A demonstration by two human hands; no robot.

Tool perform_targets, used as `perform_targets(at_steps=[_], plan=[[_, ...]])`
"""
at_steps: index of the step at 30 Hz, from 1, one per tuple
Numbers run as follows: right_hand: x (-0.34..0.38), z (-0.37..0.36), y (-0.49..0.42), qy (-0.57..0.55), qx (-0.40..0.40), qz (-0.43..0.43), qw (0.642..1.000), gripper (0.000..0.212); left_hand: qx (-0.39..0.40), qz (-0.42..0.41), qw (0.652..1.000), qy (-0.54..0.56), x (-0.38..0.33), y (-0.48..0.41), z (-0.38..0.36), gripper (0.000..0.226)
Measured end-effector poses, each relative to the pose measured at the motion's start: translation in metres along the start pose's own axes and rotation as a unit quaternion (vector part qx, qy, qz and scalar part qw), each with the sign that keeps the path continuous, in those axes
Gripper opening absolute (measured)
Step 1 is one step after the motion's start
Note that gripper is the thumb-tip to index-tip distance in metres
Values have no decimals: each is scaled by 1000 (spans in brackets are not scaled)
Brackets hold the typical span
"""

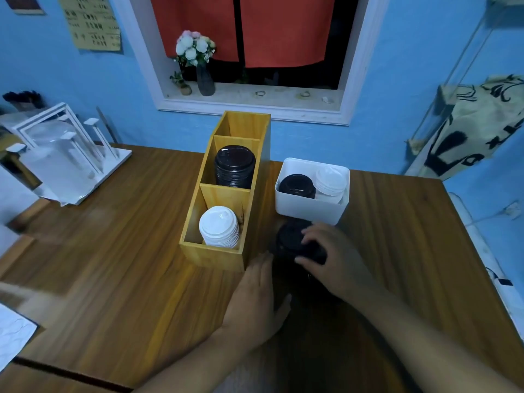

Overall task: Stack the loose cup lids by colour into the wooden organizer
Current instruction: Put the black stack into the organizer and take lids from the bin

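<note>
The wooden organizer (pixel 198 251) stands mid-table with three compartments. Its near one holds a stack of white lids (pixel 219 227), its middle one a stack of black lids (pixel 234 165); the far one looks empty. Right of it a white bin (pixel 309 209) holds black lids (pixel 297 185) and white lids (pixel 330 180). In front of the bin a tall stack of black lids (pixel 289 242) rests on the table. My right hand (pixel 331 259) grips its top. My left hand (pixel 255 296) lies flat against its left side, fingers straight.
A white acrylic rack (pixel 65 154) stands at the table's far left. Behind the organizer is a blue wall with a window sill and a vase of flowers (pixel 198 63). A patterned cloth (pixel 479 123) hangs at the right. White paper (pixel 11 333) lies at the near left.
</note>
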State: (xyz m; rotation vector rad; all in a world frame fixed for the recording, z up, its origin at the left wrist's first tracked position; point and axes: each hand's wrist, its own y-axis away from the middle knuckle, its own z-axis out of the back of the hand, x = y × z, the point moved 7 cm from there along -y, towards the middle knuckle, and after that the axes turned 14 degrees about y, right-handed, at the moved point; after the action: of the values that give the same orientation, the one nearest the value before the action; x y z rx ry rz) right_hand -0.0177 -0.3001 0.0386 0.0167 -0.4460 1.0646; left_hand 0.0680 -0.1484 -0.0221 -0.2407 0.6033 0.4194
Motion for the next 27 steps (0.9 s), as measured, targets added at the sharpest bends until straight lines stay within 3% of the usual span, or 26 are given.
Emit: perform_targets(at_steps=[6,7,10,12,15,19,23,27], plan=[[2,-33,-7,59,127,31,990,23,-14,30,999,7,0,2,4,94],[4,-26,-15,65,121,39,990,21,-9,34,999,2,-2,2,5,93],[8,20,-58,57,-16,54,997,11,2,47,999,-10,-3,1,4,89],[6,40,-101,76,-41,67,994,25,6,53,999,-7,-2,0,3,89],[-11,39,-163,157,92,48,982,46,12,59,998,12,0,0,4,88],[-26,11,-191,236,289,44,927,59,24,59,998,2,-2,-1,6,85],[-24,1,-195,229,334,46,913,69,26,57,998,-5,-1,-2,6,84],[-22,8,-194,221,287,63,930,70,23,50,998,-16,0,-1,4,84]])
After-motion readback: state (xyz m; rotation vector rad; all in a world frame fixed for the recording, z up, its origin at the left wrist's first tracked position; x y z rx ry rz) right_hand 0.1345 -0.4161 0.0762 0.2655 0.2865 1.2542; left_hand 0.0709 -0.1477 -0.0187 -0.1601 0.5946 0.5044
